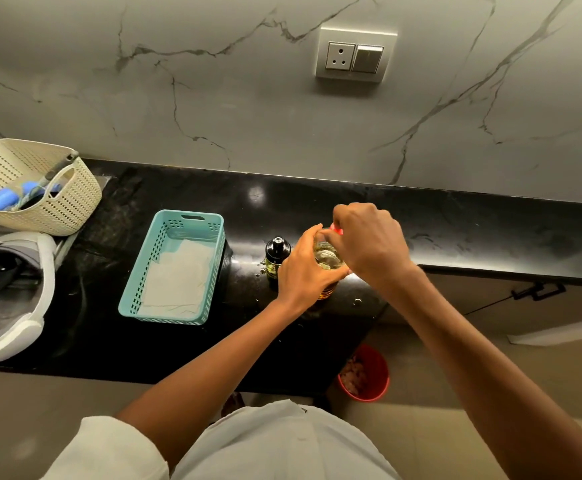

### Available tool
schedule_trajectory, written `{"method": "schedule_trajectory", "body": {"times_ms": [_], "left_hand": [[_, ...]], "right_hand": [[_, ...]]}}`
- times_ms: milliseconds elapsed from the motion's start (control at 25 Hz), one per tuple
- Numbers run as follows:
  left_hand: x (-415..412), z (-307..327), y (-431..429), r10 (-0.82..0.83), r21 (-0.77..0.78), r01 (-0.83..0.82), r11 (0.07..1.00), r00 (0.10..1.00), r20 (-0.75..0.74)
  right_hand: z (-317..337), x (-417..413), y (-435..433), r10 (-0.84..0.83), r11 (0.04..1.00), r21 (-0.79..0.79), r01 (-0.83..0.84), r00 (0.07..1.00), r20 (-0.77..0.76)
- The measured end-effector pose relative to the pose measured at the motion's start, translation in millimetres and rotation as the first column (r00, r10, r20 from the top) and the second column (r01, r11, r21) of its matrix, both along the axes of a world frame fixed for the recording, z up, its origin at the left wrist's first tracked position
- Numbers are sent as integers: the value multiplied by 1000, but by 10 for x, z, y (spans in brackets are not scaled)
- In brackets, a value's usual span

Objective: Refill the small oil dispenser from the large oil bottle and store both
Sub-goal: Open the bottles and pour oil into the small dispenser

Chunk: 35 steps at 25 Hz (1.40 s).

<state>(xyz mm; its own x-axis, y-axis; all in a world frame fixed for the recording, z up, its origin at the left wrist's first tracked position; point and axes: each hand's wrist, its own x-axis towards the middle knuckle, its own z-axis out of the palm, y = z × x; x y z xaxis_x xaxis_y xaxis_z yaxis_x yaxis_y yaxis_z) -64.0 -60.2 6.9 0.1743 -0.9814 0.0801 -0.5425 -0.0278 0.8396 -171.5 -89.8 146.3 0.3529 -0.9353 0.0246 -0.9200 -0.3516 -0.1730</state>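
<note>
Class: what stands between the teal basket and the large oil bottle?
The small oil dispenser, black-topped, stands on the black counter between the teal basket and the large oil bottle, as the head view shows.

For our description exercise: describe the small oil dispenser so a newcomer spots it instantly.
Start at the black countertop. Right of the turquoise basket stands the small oil dispenser. Unlike the large oil bottle beside it, its top is black.

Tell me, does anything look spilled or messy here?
Yes: a few shiny drops sit on the black counter beside the small dispenser, and one more right of the big bottle gripped by the left hand and right hand. Probably spilled oil.
</note>
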Motion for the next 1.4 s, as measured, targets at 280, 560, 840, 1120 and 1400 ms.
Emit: {"method": "schedule_trajectory", "body": {"times_ms": [280,560,840,1120,1400], "left_hand": [[40,4,-2,21,-75,-16,997,998,67],[46,-20,99,33,-49,-29,998,995,94],[-9,-6,177,51,-35,-49,998,997,63],[-62,74,116,51,-3,-51,999,996,70],[86,70,46,-71,42,66,997,990,119]], "right_hand": [[2,55,-24,-62,998,2,62,998,-4],[-10,13,117,31,999,-18,-32,998,-55],[-95,-58,58,108,991,-72,-109,994,-26],[-305,7,95,88,981,-179,-71,992,91],[-294,-276,-100,401,910,-118,-398,916,1]]}}
